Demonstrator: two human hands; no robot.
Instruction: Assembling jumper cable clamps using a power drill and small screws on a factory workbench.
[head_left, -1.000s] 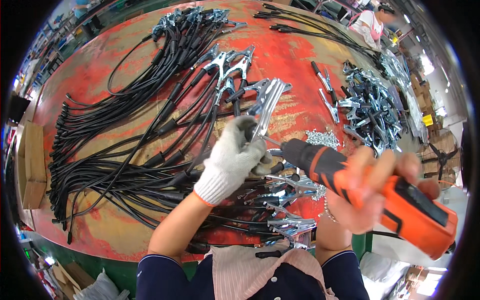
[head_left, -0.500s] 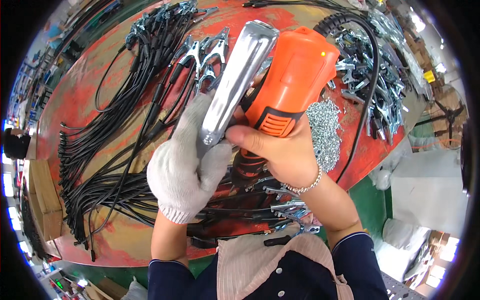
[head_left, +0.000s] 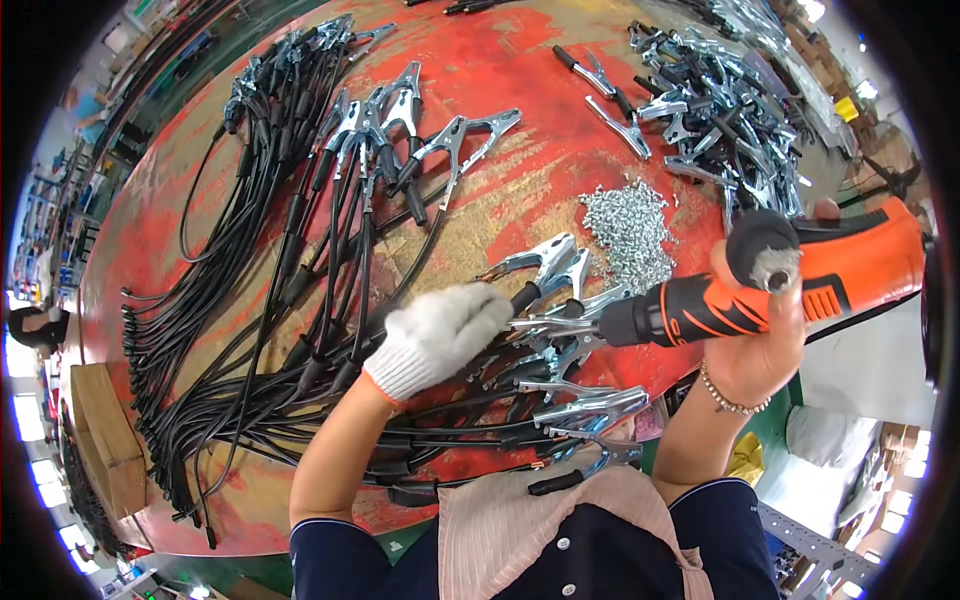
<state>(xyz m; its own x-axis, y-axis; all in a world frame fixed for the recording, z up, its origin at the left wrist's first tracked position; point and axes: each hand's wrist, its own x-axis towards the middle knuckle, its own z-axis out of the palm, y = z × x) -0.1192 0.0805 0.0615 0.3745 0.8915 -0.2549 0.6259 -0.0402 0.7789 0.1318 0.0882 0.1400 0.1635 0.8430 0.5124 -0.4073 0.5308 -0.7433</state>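
Observation:
My left hand (head_left: 440, 338), in a white knit glove, is over the middle of the table. Its fingers are curled at the black sleeve of a silver spring clamp (head_left: 548, 262), and the glove covers the contact. My right hand (head_left: 752, 350), bare with a bracelet at the wrist, grips an orange and black power screwdriver (head_left: 700, 308). The tool lies sideways, its black nose pointing left near other clamps (head_left: 585, 405). Close to my right fingers is a round black piece with a metal end (head_left: 765, 250), seen end-on; I cannot tell its kind.
Bundles of black cables (head_left: 230, 250) with clamps cover the table's left side. A pile of small silver screws (head_left: 630, 235) lies right of the middle. Behind it is a heap of loose clamps (head_left: 710, 110). A cardboard box (head_left: 105, 440) stands beyond the left edge.
The shiny clamp and screwdriver held up together have come apart. My right hand has swung the screwdriver right and sideways; my left hand has gone to the clamps at the middle.

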